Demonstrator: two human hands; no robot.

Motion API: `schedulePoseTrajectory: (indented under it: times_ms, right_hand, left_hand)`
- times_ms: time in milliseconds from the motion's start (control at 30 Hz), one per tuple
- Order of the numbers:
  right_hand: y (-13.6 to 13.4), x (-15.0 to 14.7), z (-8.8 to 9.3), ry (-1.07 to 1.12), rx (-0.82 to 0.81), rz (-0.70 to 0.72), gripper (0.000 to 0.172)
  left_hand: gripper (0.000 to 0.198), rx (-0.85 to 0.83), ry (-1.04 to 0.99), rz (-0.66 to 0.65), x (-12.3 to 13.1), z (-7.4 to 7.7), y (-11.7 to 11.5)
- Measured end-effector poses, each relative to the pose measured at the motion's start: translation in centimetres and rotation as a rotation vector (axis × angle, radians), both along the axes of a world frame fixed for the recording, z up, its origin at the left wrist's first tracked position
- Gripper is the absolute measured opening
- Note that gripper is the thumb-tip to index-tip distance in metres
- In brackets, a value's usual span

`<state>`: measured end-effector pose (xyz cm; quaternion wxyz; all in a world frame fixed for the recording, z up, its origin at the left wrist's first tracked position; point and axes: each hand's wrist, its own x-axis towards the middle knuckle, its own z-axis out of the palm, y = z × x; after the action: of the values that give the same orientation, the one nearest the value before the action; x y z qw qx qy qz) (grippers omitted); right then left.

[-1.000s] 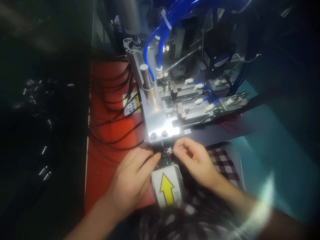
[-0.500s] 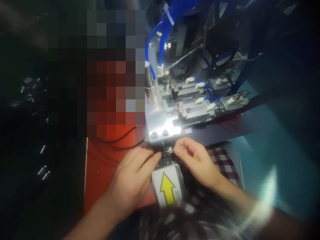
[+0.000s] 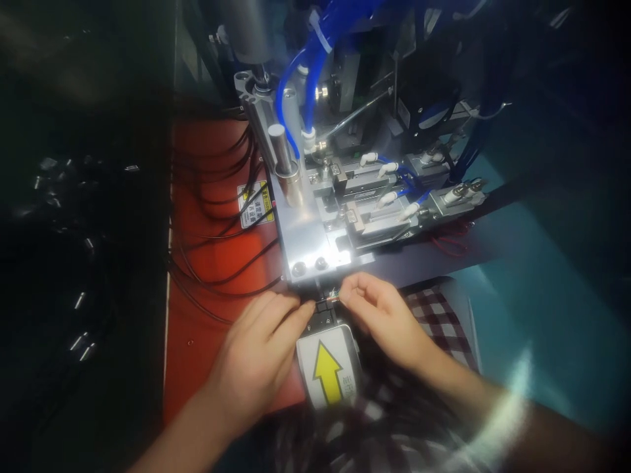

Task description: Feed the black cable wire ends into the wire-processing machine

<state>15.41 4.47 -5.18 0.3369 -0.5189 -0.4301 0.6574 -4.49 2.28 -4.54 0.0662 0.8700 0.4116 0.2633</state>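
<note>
In the head view, my left hand [image 3: 256, 348] is closed beside the machine's front, thumb and fingers pressed together. A thin dark cable [image 3: 321, 302] runs from its fingertips, ending in a coppery section with fine wires [image 3: 334, 297]. Those wires are pinched by my right hand [image 3: 382, 315], its fingers curled just right of the cable end. Under the cable is a small dark fixture [image 3: 323, 320], below the bright metal block [image 3: 308, 240] of the machine. Much of what lies within the fingers is hidden.
A white pad with a yellow arrow [image 3: 328, 371] lies in front of the fixture. Metal cylinders [image 3: 377, 217] with blue air tubes [image 3: 315, 85] rise behind. Black cables [image 3: 221, 286] cross the red machine base [image 3: 197, 368]. Checkered cloth [image 3: 434, 315] covers my lap.
The view has shifted slightly, and the machine's left side, blurred out before, now shows. Both hands keep the same pose at the cable.
</note>
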Motion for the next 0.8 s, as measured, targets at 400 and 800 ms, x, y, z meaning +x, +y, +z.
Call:
schedulePoseTrajectory:
  times_ms: [400, 800]
  right_hand:
    - [0.0, 0.2, 0.0, -0.125, 0.136, -0.058, 0.011]
    - [0.0, 0.0, -0.6, -0.138, 0.286, -0.006, 0.011]
  left_hand:
    - [0.029, 0.008, 0.007, 0.004, 0.0, 0.0, 0.0]
    - [0.028, 0.006, -0.009, -0.004, 0.0, 0.0, 0.0]
